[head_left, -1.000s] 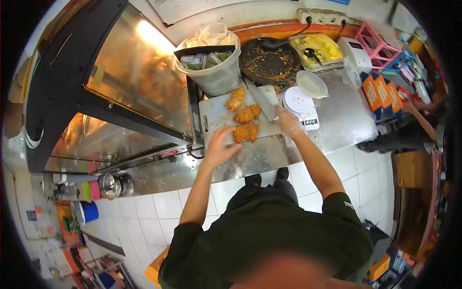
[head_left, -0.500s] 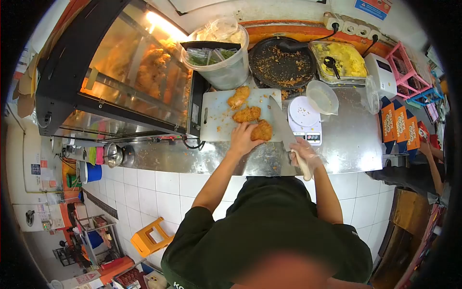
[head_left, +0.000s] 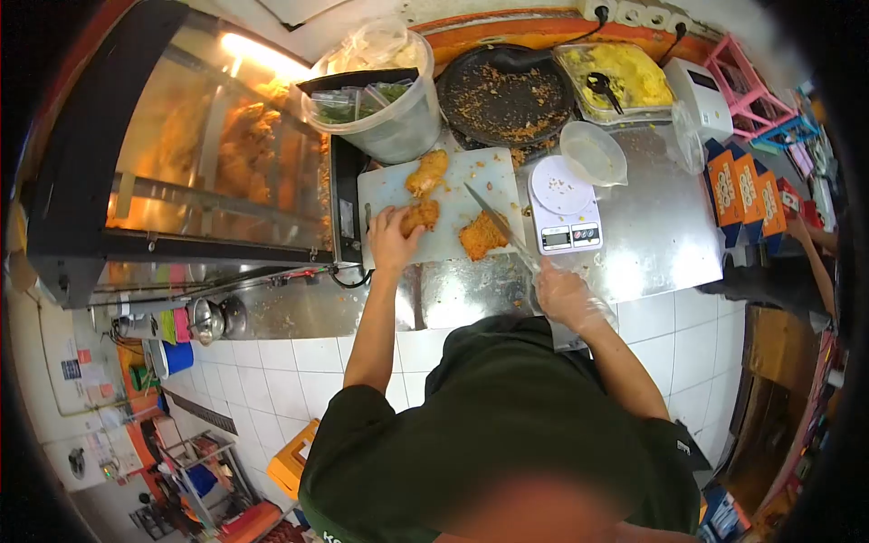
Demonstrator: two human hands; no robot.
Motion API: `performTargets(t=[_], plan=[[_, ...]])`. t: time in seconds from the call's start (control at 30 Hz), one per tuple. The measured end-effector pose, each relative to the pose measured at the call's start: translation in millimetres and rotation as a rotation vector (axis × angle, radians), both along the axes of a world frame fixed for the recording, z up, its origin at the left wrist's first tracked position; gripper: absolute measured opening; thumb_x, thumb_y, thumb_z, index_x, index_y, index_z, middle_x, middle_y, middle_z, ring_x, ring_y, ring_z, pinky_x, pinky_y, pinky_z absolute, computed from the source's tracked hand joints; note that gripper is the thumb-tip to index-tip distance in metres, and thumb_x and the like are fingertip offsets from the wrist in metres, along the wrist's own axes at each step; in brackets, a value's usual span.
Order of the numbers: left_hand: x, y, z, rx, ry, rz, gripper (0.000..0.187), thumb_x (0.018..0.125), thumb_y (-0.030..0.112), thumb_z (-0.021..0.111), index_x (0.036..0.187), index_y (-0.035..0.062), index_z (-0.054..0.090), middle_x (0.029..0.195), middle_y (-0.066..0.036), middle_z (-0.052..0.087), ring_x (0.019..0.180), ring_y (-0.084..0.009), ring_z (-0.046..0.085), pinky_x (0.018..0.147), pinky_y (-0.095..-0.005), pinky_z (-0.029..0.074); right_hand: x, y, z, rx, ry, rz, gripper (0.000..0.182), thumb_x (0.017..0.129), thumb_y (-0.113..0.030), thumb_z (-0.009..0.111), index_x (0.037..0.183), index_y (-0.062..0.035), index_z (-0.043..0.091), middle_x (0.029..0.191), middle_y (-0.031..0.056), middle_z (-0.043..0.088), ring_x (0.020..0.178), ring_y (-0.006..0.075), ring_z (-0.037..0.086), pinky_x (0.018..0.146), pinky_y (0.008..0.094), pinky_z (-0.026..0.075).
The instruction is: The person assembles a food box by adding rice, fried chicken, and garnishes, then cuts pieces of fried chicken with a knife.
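Note:
My bare left hand (head_left: 392, 241) has its fingers on a fried piece (head_left: 421, 217) at the left of the white cutting board (head_left: 380, 187). My right hand (head_left: 563, 294), in a clear glove, is closed round the handle of a long knife (head_left: 493, 215). The blade points up and left, over a second fried piece (head_left: 482, 237) near the board's right edge. A third fried piece (head_left: 427, 173) lies at the back of the board, with crumbs around it.
A heated glass cabinet (head_left: 217, 163) stands left. Behind are a plastic bucket (head_left: 398, 127), a black pan (head_left: 507, 95) and a tray of yellow food (head_left: 625, 77). Right of the board sits a white scale (head_left: 566, 204). Another person's arm (head_left: 815, 262) shows at far right.
My left hand has moved left, and the middle fried piece is now under its fingers. The front piece lies apart, near the right edge. The knife has swung left over it, its blade more slanted.

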State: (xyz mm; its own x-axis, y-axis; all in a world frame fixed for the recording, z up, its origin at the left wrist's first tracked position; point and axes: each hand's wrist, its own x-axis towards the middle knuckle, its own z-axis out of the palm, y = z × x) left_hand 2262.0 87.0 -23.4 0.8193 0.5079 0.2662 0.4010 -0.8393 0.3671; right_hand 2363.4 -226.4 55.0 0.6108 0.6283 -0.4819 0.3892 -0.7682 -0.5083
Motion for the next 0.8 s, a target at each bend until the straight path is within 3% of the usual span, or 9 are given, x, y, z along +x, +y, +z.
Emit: performTargets(t=[0.03,0.1,0.17,0.33,0.7,0.8], plan=[[3.7,-9.1,3.7,-0.012,-0.098,0.0,0.045,0.066,0.029,0.075,0.107,0.0136,0.062,0.118,-0.014,0.054,0.108,-0.0329,0.048,0.09,-0.044,0.039,-1.8,3.7,-7.5,-0.077,-0.016,0.028,0.026,0.088,-0.018,0.043,0.109,-0.0012,0.045,0.092,0.0259,0.061,0.09,0.0434,0.059,0.079,0.0491,0.047],[18.9,-47.9,20.3,-0.046,-0.127,-0.252,0.046,0.065,0.029,0.076,0.107,0.0129,0.062,0.119,-0.013,0.052,0.108,-0.033,0.047,0.091,-0.0427,0.039,-7.1,9.9,-10.4,-0.159,-0.025,0.048,0.026,0.088,-0.016,0.044,0.109,-0.0014,0.044,0.092,0.0253,0.062,0.09,0.0426,0.06,0.08,0.0484,0.048],[27.9,-94.1,32.4,-0.064,-0.024,-0.357,0.047,0.065,0.027,0.076,0.107,0.0124,0.062,0.121,-0.012,0.05,0.108,-0.0323,0.046,0.092,-0.0417,0.038,-11.5,14.0,-3.1,-0.208,-0.024,0.011,0.023,0.086,-0.01,0.044,0.108,-0.0013,0.044,0.092,0.0249,0.062,0.093,0.0408,0.06,0.081,0.0477,0.048],[44.2,-93.3,-3.2,-0.235,0.069,-0.418,0.044,0.064,0.024,0.075,0.105,0.0123,0.063,0.121,-0.01,0.049,0.109,-0.03,0.045,0.092,-0.041,0.038,-11.2,18.9,11.4,-0.188,-0.051,0.024,0.018,0.086,-0.008,0.043,0.103,-0.0005,0.044,0.093,0.0245,0.062,0.092,0.0404,0.061,0.08,0.0472,0.048],[58.2,-80.5,21.8,-0.242,0.174,-0.539,0.041,0.064,0.028,0.076,0.101,0.012,0.066,0.117,-0.01,0.051,0.108,-0.0285,0.045,0.09,-0.0397,0.038,-7.9,23.7,-16.4,-0.153,-0.046,-0.031,0.016,0.086,-0.008,0.044,0.1,-0.0012,0.045,0.092,0.0231,0.063,0.09,0.0387,0.062,0.078,0.0465,0.05],[93.5,-79.0,31.0,-0.279,-0.118,-0.47,0.044,0.072,0.036,0.071,0.108,0.0128,0.063,0.121,-0.014,0.049,0.111,-0.0324,0.043,0.092,-0.0419,0.037,-11.6,21.6,-27.5,-0.124,-0.099,-0.021,0.021,0.084,-0.009,0.044,0.104,-0.002,0.045,0.083,0.0219,0.064,0.079,0.0396,0.063,0.07,0.0489,0.05]])
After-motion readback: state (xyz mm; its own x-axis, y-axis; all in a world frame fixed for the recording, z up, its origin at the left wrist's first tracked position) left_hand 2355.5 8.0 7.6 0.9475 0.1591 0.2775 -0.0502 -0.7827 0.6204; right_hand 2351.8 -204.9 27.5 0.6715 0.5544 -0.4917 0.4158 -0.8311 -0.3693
